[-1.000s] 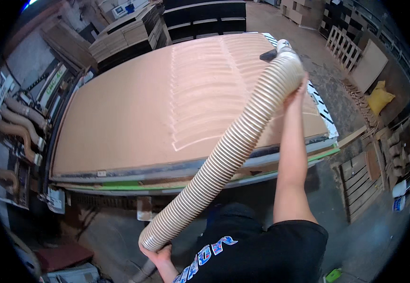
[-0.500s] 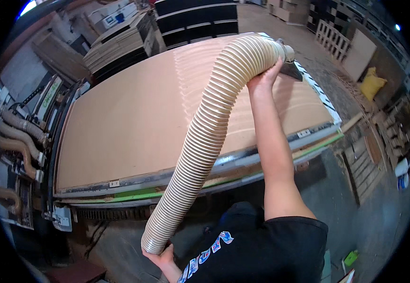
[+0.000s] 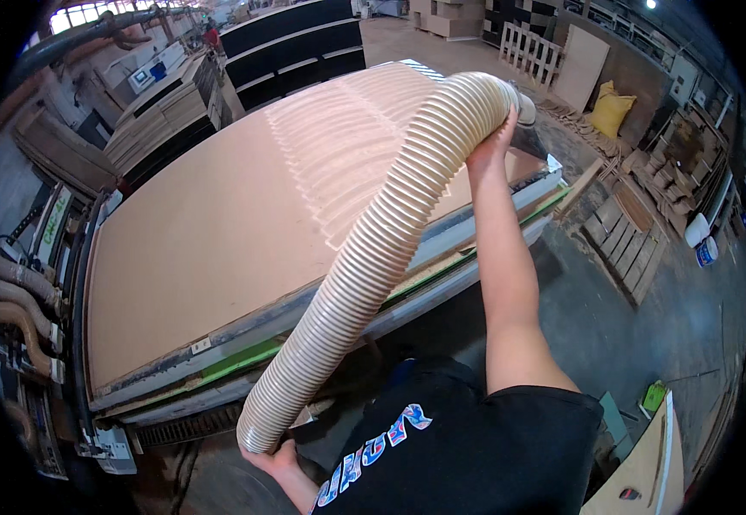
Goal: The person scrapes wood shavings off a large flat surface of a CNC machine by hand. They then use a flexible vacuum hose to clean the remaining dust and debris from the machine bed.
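A thick, cream, ribbed flexible hose [image 3: 364, 249] runs slantwise in front of me, from the lower left up to the right. My right hand [image 3: 491, 144] is stretched out and closed around the underside of its far end, near a pale end fitting [image 3: 525, 110]. Low on the left, my left hand [image 3: 277, 462] cups the hose's near end from below; its fingers are partly hidden behind the hose. Beneath the hose lies a wide tan board [image 3: 193, 206] on a machine bed. Curved dust ridges [image 3: 339, 154] mark the board's right part. The hose's far end hangs by the bed's right end.
Along the left stands machinery with brown hoses [image 3: 12, 322]. Stacked boards [image 3: 167, 112] and black-edged stacks [image 3: 291, 51] rise behind the bed. On the right floor are a wooden pallet [image 3: 626, 236], a yellow sack [image 3: 612, 112] and a white bucket [image 3: 706, 251].
The view has turned to the right, so the bed sits further left. The hose's far end has moved toward the near right corner of the bed. Both hands keep their hold.
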`<state>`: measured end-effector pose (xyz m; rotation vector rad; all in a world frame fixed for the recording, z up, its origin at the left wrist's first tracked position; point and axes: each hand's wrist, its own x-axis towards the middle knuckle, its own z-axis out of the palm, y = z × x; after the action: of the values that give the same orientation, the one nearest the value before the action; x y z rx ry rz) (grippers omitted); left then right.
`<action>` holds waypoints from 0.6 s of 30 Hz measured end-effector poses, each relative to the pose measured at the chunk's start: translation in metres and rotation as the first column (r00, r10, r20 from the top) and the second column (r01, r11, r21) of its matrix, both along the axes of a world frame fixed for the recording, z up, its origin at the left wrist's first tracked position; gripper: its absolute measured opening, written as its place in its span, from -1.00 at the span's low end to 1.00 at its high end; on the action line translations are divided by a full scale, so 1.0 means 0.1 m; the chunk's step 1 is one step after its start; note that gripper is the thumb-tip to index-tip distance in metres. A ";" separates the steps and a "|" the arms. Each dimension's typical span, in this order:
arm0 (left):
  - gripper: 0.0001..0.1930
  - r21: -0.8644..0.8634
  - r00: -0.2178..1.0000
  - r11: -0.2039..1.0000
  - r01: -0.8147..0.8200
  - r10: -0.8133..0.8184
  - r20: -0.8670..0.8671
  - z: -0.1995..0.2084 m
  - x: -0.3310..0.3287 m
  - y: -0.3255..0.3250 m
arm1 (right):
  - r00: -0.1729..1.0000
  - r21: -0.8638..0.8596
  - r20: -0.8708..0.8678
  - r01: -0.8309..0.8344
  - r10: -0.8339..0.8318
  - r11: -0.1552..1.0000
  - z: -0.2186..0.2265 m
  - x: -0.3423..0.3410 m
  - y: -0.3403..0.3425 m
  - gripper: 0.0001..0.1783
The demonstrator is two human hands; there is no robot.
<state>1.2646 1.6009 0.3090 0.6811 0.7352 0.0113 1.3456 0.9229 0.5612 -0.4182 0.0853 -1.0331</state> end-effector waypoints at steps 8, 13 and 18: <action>-0.42 -0.060 0.997 0.995 0.075 -0.077 -0.020 -0.27 0.37 -0.18 | 0.997 0.033 -0.061 0.051 -0.049 0.998 -1.08 -0.32 -0.14 -0.08; -0.38 -0.141 0.994 0.984 0.105 -0.102 0.023 -0.28 0.38 -0.05 | 0.989 0.040 -0.012 -0.146 0.147 0.988 -1.32 -0.19 0.69 0.00; -0.34 0.175 0.997 0.984 -0.023 0.036 -0.070 -0.13 0.09 0.03 | 0.903 0.034 -0.008 -0.428 0.429 0.903 -1.25 0.09 1.94 0.13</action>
<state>1.2738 1.6042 0.2958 0.8413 0.8208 0.0791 1.3548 1.1168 0.4358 -0.3939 0.0210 -0.5917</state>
